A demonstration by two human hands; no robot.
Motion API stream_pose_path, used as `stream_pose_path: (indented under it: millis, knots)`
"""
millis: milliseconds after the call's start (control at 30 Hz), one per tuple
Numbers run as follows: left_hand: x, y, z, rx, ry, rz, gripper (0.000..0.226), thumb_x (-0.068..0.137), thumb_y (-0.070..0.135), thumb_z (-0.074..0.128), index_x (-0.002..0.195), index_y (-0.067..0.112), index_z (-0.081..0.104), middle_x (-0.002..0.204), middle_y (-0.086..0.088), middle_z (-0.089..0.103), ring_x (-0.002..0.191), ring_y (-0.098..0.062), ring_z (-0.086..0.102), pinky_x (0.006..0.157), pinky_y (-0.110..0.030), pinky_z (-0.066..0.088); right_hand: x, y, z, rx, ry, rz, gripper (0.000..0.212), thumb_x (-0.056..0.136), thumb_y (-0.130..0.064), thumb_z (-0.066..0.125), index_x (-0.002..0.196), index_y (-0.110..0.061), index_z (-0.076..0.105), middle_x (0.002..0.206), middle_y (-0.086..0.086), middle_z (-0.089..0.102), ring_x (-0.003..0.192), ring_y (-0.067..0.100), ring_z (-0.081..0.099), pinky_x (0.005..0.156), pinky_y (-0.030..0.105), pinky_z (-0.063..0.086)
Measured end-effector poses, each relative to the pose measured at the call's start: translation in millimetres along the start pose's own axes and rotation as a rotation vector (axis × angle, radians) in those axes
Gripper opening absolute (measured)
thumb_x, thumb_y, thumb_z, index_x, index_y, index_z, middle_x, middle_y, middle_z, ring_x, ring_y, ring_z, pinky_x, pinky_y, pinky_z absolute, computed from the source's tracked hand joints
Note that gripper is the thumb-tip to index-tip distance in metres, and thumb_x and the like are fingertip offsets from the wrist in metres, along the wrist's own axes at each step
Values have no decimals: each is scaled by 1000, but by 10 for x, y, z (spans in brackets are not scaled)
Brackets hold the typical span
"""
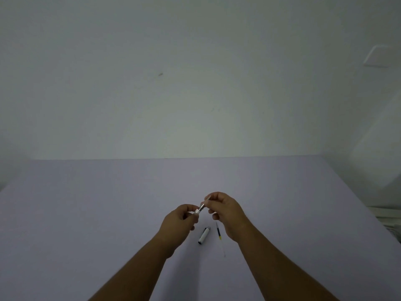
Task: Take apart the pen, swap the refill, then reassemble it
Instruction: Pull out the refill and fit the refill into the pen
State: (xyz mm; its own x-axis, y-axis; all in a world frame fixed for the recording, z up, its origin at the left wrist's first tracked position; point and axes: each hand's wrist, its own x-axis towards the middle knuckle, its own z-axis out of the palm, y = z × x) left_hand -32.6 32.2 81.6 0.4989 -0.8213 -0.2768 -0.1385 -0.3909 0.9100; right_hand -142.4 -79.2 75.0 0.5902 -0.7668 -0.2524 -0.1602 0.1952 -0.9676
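Both hands hold a white pen body [199, 210] above the pale lilac table [108, 203]. My left hand [178, 222] grips its lower white end. My right hand [225, 210] pinches the upper end, where a thin pale piece [207, 199] sticks out past a metal section [202, 206]; whether this is the refill or the tip is unclear. On the table between my wrists lies the white pen cap [204, 235] with a dark open end. To the right of it lies a thin refill [218, 232] with a dark and yellow section.
The table runs back to a plain white wall [195, 83]. A white wall plate [376, 59] sits high at the right. At the right edge of the table something pale and ridged [388, 216] shows below table level.
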Motion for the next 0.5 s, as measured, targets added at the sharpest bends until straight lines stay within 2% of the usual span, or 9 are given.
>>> stream_pose_path:
  millis: [133, 267, 400, 500]
  knots:
    - [9, 27, -12, 30, 22, 35, 14, 90, 23, 54, 86, 34, 62, 83, 2, 68, 73, -11, 61, 63, -21, 46, -8, -13, -2, -17, -14, 14, 4, 80, -24, 68, 77, -25, 71, 72, -3, 67, 59, 11, 50, 60, 24, 45]
    - [34, 50, 5, 74, 60, 72, 12, 89, 26, 56, 83, 36, 61, 86, -2, 69, 74, -11, 61, 62, -19, 46, 2, -36, 57, -43, 26, 62, 19, 78, -39, 71, 75, -20, 67, 70, -3, 62, 56, 12, 46, 57, 25, 43]
    - [67, 71, -3, 74, 69, 81, 10, 89, 27, 57, 83, 35, 62, 84, -1, 69, 72, -11, 61, 60, -18, 45, -14, -73, 24, 62, -36, 21, 7, 81, -31, 69, 79, -25, 71, 75, -1, 64, 62, 12, 49, 60, 26, 47]
    - [78, 88, 35, 129, 54, 112, 14, 89, 26, 57, 80, 36, 60, 81, 3, 67, 72, -11, 59, 63, -19, 47, -10, -79, 17, -71, 44, 69, 27, 77, -42, 70, 69, -18, 62, 66, -1, 58, 54, 13, 47, 54, 25, 45]
